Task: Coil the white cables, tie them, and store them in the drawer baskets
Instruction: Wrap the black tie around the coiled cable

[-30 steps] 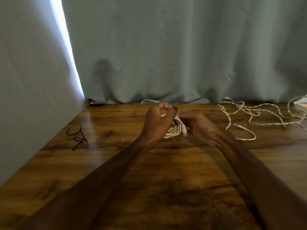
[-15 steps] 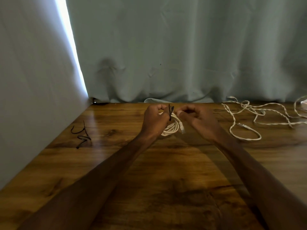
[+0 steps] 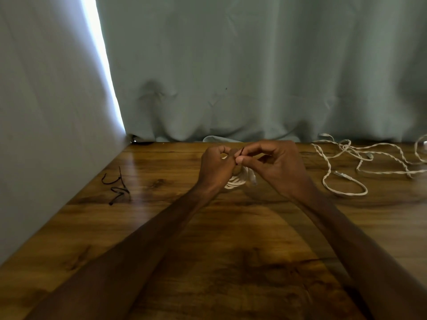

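Note:
A coiled white cable (image 3: 239, 179) hangs under my two hands above the wooden table (image 3: 208, 227), mostly hidden by them. My left hand (image 3: 216, 168) grips the top of the coil with curled fingers. My right hand (image 3: 275, 167) pinches a thin black tie (image 3: 242, 151) between thumb and forefinger, right against my left hand. Only the tie's tip shows above the fingers. A loose, tangled white cable (image 3: 360, 162) lies on the table to the right of my right hand.
Two spare black ties (image 3: 116, 185) lie near the table's left side beside a pale wall. A grey-green curtain (image 3: 254, 77) hangs along the back edge. Part of another white loop (image 3: 419, 146) shows at the far right edge.
Both hands have risen slightly and drawn closer together. My right hand moved up from the coil's side to pinch the black tie at the top.

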The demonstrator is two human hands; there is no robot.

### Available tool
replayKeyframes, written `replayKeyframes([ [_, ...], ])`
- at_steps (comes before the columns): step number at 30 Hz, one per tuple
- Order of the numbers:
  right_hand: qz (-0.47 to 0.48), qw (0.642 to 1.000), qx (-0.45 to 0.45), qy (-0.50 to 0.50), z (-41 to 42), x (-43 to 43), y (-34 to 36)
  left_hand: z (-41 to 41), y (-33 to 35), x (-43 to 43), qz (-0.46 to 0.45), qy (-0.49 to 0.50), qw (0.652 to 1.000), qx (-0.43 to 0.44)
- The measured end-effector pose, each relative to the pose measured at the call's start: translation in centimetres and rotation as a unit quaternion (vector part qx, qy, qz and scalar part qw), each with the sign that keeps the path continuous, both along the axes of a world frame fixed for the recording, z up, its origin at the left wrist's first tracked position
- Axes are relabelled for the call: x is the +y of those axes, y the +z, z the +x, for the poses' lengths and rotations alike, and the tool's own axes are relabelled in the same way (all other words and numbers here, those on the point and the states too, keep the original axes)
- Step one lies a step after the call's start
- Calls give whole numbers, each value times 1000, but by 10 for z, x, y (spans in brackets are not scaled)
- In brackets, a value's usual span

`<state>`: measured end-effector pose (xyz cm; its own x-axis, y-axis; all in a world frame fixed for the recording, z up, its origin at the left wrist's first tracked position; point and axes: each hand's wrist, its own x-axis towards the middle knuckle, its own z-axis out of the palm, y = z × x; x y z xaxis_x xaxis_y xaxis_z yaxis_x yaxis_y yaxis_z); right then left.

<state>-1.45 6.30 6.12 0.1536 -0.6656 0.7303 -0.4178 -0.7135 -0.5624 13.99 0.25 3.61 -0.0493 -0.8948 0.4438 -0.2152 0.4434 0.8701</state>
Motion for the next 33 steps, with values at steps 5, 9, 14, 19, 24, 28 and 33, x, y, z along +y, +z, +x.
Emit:
replayKeyframes([
  [5,64,983,-160,68,-7,11,17,0,4,2,20,14,1000,14],
  [9,106,955,-250,117,-6,13,18,-4,6,7,14,1,999,31],
  [14,130,911,-354,168,-10,15,23,-11,7,13,3,-35,999,35],
  [19,141,902,-387,132,-11,12,24,-14,4,18,14,-55,998,35],
  [24,105,935,-338,14,-27,-1,13,-18,-3,23,29,-73,997,20],
  [28,84,956,-279,-30,-32,-9,5,-24,-1,28,22,-80,996,19],
  [33,56,982,-178,-44,-33,-10,4,-25,5,33,11,-87,996,34],
])
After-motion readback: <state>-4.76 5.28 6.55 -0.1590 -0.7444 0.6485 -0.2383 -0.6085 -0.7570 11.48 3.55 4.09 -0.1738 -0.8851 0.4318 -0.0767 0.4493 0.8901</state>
